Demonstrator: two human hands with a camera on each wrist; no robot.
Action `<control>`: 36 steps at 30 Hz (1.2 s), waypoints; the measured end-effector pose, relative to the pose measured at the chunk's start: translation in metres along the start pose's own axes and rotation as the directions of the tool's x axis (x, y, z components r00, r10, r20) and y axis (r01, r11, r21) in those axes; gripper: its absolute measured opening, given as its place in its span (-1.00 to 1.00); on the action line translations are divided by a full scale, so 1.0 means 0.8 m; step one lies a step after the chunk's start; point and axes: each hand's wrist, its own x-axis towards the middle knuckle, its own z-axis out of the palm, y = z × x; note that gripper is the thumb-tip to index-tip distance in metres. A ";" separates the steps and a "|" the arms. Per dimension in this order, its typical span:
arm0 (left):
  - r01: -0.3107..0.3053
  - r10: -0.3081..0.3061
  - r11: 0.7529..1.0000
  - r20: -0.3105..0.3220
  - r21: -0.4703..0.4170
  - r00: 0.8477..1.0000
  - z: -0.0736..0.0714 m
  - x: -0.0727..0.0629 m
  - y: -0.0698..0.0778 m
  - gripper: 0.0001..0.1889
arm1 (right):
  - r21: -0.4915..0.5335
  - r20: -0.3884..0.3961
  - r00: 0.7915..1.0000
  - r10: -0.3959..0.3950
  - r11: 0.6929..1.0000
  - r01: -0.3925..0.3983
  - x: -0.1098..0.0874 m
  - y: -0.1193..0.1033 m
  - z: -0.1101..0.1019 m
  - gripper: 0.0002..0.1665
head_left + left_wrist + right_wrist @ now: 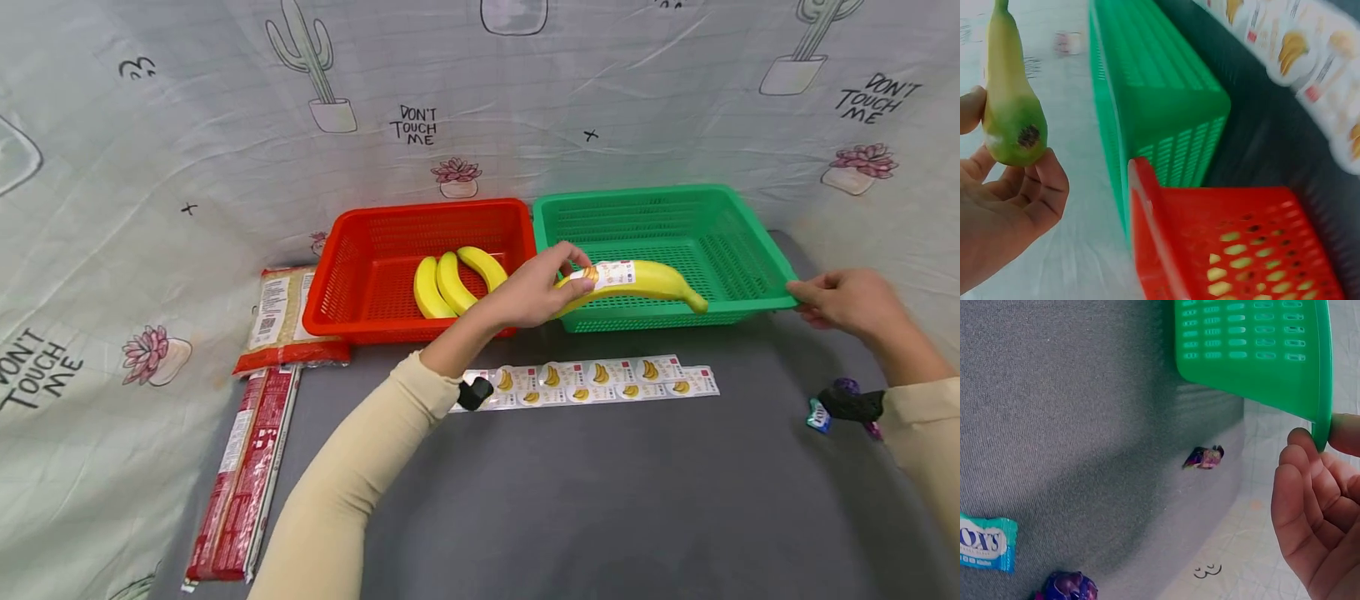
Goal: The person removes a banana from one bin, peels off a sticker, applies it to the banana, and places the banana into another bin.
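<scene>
In the head view my left hand (pixel 536 287) grips a yellow banana (pixel 656 282) near one end, holding it over the front of the green basket (pixel 637 321). A white label with a banana picture (pixel 611 273) is on its upper side. The left wrist view shows the banana's greenish, dark-tipped end (pixel 1019 125) between thumb and fingers. My right hand (pixel 855 304) pinches the green basket's right front corner; in the right wrist view thumb and fingers (pixel 1300 481) close on its rim. Beside it, the red basket (pixel 367 333) contains three bananas (pixel 450 283).
A strip of banana stickers (pixel 600 392) lies before the baskets. At the left are a bag of grain (pixel 273 312) and long red packets (pixel 243 475). Small wrapped candies (pixel 819 415) lie under the right wrist. A printed cloth (pixel 525 108) hangs behind.
</scene>
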 end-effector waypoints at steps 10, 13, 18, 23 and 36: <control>0.104 -0.108 0.988 0.030 0.117 0.994 0.038 0.116 0.003 -0.59 | -0.015 0.025 0.999 -0.033 0.999 0.034 0.000 0.001 -0.007 -0.25; 0.185 -0.187 0.977 0.012 0.108 0.982 0.062 0.141 0.001 -0.59 | -0.024 0.018 0.999 -0.029 0.999 0.030 -0.002 0.003 -0.007 -0.25; 0.304 -0.303 0.951 -0.022 0.058 0.953 0.092 0.162 -0.012 -0.60 | -0.039 0.012 0.999 -0.038 0.999 0.038 -0.001 -0.002 -0.005 -0.31; 0.326 -0.327 0.945 0.001 0.036 0.945 0.101 0.171 -0.026 -0.60 | -0.048 -0.003 0.999 -0.039 0.998 0.039 0.001 -0.003 -0.006 -0.30; 0.362 -0.386 0.918 0.151 0.162 0.910 0.111 0.175 -0.038 -0.57 | 0.018 -0.041 0.999 -0.026 0.999 0.026 0.004 0.002 0.002 -0.26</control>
